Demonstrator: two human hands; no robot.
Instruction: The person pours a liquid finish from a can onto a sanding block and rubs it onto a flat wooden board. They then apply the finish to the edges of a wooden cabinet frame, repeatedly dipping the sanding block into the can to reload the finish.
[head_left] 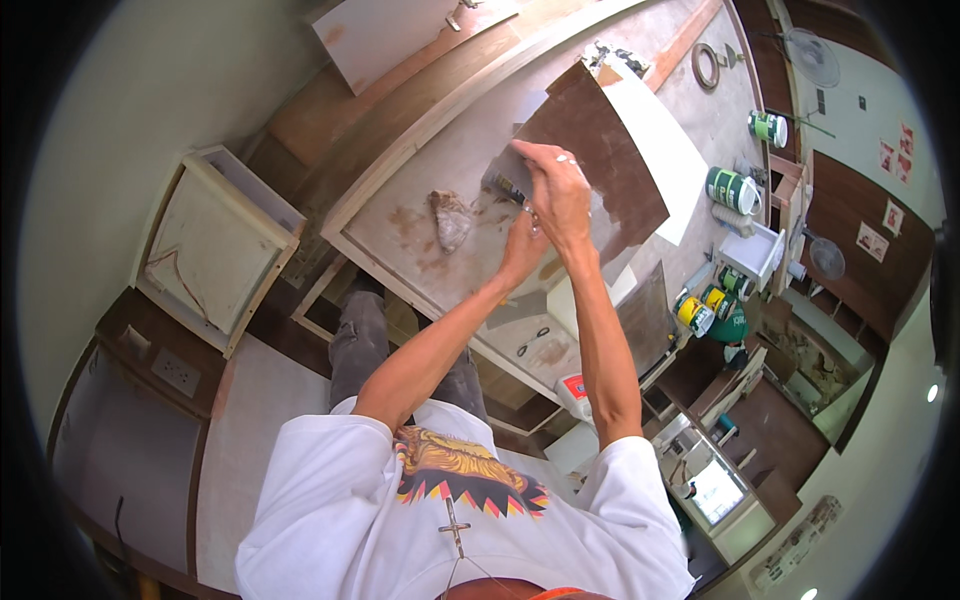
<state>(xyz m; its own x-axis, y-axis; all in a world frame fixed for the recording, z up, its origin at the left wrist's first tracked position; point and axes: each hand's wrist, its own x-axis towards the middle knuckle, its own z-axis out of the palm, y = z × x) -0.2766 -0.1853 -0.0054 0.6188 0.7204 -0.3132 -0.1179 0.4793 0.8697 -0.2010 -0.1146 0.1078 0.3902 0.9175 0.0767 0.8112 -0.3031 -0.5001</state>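
1. Right, I'm looking down past the white shirt: both arms are raised over the workbench (pixel 400 235), hands meeting just above its pale top.
2. The right hand (pixel 560 195) is curled over, fingers closed round the near edge of a brown laminate sheet (pixel 600 150), which is lifted and tilted off the bench.
3. The left hand (pixel 522 248) sits just under the right one, fingers bunched. It seems to pinch something small and shiny, but at this size I can't tell what, nor how tight the grip is.
4. Progress, as I judge it: the bench top carries brown smears, probably adhesive already spread, while the sheet is not yet laid flat. So pressing it down looks to be what remains.
5. A crumpled rag (pixel 450 218) lies on the bench near the hands, apart from them.
6. Containers now: two green-and-white tins (pixel 733 190) stand well off to the right, lids on, contents hidden.
7. Lower down, a cluster of yellow-and-green cans (pixel 705 310) sits at the bench's end; I can't see inside those either.
8. A white open box (pixel 752 252) rests between the two groups, and what it holds is unclear.
9. Black-handled scissors (pixel 533 341) lie on a board below the hands.
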